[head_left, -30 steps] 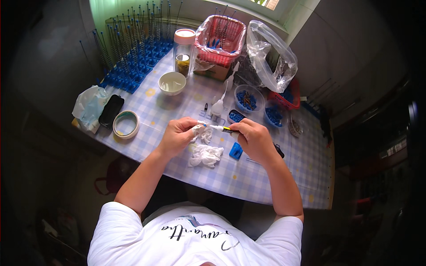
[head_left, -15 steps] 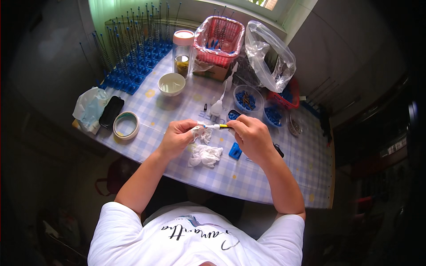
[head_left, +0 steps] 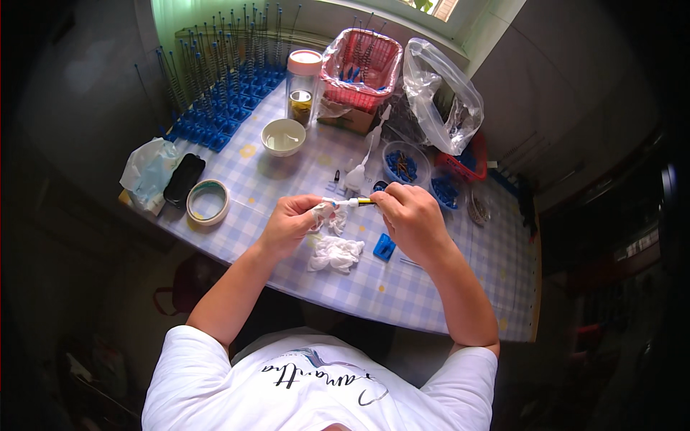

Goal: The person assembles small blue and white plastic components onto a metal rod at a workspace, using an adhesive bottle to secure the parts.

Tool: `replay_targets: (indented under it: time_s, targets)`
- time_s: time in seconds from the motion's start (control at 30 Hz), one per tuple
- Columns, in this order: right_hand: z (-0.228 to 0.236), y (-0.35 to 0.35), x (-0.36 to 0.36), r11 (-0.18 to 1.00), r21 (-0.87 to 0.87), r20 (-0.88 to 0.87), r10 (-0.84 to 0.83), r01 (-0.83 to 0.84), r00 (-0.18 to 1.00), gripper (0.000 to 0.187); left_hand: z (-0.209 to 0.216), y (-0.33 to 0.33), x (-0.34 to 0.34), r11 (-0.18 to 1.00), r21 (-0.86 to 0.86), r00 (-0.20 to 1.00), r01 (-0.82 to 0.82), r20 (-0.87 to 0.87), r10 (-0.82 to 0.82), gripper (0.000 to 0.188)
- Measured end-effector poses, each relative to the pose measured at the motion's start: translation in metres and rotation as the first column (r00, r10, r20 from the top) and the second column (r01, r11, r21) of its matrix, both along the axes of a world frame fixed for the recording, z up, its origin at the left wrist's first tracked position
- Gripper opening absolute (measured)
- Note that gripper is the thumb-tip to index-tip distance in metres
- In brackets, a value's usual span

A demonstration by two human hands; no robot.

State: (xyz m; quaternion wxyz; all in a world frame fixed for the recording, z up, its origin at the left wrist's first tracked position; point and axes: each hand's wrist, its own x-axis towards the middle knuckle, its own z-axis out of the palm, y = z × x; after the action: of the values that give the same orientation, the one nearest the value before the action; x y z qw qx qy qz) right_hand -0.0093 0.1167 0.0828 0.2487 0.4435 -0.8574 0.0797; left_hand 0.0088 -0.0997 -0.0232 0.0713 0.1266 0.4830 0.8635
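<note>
My left hand (head_left: 290,224) pinches a white tissue (head_left: 320,210) and the left end of a slim white tube (head_left: 348,202). From the right, my right hand (head_left: 413,221) grips a thin yellow-and-black rod (head_left: 366,201) between thumb and fingers. Rod and tube meet end to end in one line above the table; whether one sits inside the other I cannot tell. Below them lies a crumpled white tissue (head_left: 336,253). Beside my right hand rests a small blue plastic block (head_left: 384,247), with thin metal pins (head_left: 410,261) near it.
Blue bases with upright springs (head_left: 233,108) fill the far left. Behind my hands stand a white bowl (head_left: 283,137), a lidded bottle (head_left: 302,86), a red basket (head_left: 359,92), squeeze bottles (head_left: 355,177) and a tub of blue parts (head_left: 402,165). A tape roll (head_left: 208,202) lies left.
The view has shifted slightly. Both hands keep their hold on the tube and rod, with my right hand a touch farther right. The dark tool beside my right wrist is now covered.
</note>
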Motion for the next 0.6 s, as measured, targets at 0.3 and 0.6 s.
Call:
replay_targets:
  time_s: [0.3, 0.6]
  targets:
    - [0.006, -0.003, -0.005, 0.996, 0.092, -0.095, 0.027, -0.018, 0.995, 0.014, 0.002, 0.001, 0.002, 1.0, 0.011, 1.0, -0.018, 0.016, 0.018, 0.017]
    - [0.011, -0.006, -0.004, 0.989, 0.147, -0.112, 0.044, -0.028, 0.993, 0.012, -0.003, 0.0, 0.003, 0.999, 0.039, 0.999, -0.02, 0.027, 0.019, 0.021]
